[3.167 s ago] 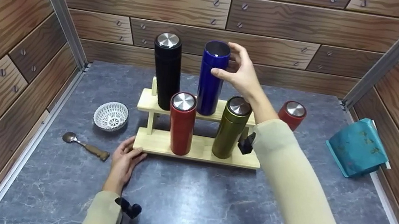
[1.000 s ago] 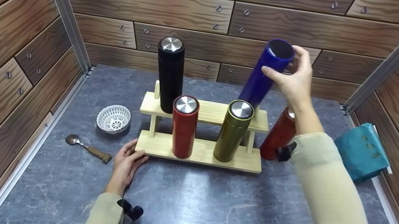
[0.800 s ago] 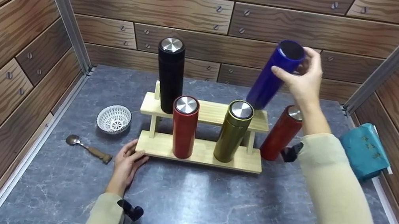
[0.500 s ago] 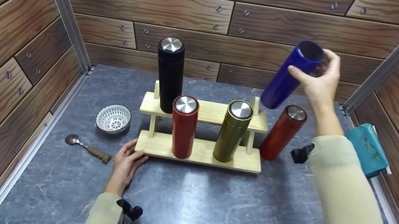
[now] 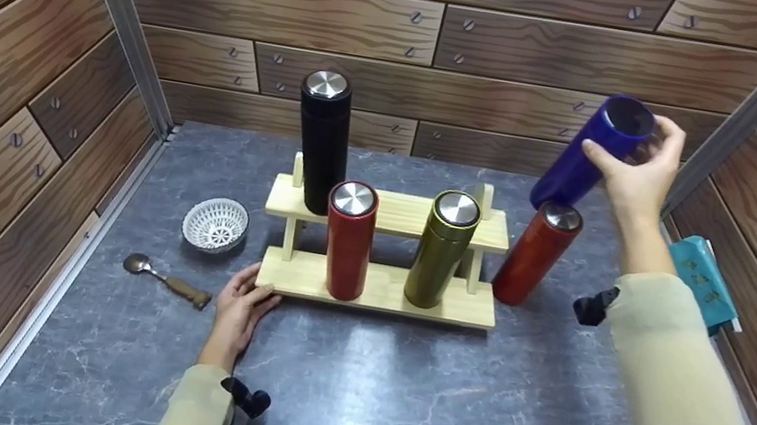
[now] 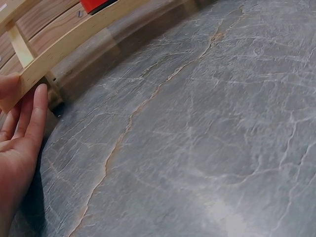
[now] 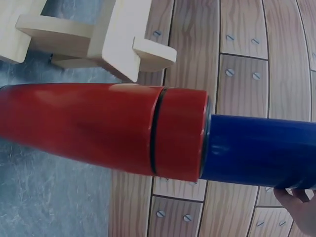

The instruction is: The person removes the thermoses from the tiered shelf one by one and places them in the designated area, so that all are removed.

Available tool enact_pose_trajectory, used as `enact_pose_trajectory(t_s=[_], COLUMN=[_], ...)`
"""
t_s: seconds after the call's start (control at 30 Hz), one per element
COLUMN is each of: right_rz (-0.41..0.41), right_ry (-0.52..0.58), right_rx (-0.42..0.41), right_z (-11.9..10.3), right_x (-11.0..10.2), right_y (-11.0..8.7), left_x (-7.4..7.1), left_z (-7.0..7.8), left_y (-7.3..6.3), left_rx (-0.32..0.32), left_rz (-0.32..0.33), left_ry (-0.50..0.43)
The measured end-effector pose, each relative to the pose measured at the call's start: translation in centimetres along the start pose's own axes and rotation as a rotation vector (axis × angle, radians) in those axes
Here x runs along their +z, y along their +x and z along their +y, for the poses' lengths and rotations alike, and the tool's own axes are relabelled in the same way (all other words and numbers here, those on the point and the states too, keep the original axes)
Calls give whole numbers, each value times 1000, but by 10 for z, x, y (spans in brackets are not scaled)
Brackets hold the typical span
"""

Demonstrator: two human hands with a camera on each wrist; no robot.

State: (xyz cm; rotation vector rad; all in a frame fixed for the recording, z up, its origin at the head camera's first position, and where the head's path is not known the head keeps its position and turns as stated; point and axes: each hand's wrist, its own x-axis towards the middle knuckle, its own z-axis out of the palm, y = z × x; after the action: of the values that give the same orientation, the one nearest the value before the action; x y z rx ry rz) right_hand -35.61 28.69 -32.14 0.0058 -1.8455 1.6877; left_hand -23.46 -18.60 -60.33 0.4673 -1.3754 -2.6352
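Note:
My right hand (image 5: 643, 174) grips a blue thermos (image 5: 589, 155) near its top, thumb on the near side. The thermos leans, its lower end to the left, and overlaps the top of a standing red thermos (image 5: 537, 257) in the head view. In the right wrist view the blue thermos (image 7: 256, 150) lies behind the red one's lid. My left hand (image 5: 239, 312) holds the front left corner of a two-tier wooden rack (image 5: 377, 296); its thumb lies on the board (image 6: 59, 47), the fingers below. The rack bears a black thermos (image 5: 322, 143), another red thermos (image 5: 347, 246) and a gold thermos (image 5: 443, 253).
A white woven bowl (image 5: 215, 225) and a spoon with a wooden handle (image 5: 166, 280) lie left of the rack on the grey marbled table (image 5: 351, 383). A teal bag (image 5: 703, 279) stands at the right, partly behind my right sleeve. Wood-patterned walls enclose the back and sides.
The blue thermos has gone from the rack's upper shelf to the right, tilting, and is now behind the standing red thermos. My left hand has stayed at the rack's corner.

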Motion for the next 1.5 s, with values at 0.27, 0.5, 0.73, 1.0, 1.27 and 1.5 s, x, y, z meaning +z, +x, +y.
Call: enact_pose_trajectory(t_s=[0.27, 0.5, 0.73, 1.0, 1.27, 1.5], right_rz=[41, 44, 54, 60, 72, 95], right_ry=[-45, -102, -150, -155, -155, -142], right_rx=[27, 66, 92, 116, 154, 180], right_z=[18, 35, 51, 66, 87, 95], right_x=[-17, -31, -45, -53, -62, -67], right_y=[-1, -10, -23, -36, -48, -59], left_x=[0, -2, -2, -1, -2, 0], left_z=[-2, -4, -4, -2, -2, 0], left_y=[-1, -1, -1, 0, 0, -2], left_rx=[1, 13, 15, -2, -6, 4], left_rz=[-5, -7, -8, 8, 17, -1], left_ry=[11, -6, 0, 4, -1, 0])
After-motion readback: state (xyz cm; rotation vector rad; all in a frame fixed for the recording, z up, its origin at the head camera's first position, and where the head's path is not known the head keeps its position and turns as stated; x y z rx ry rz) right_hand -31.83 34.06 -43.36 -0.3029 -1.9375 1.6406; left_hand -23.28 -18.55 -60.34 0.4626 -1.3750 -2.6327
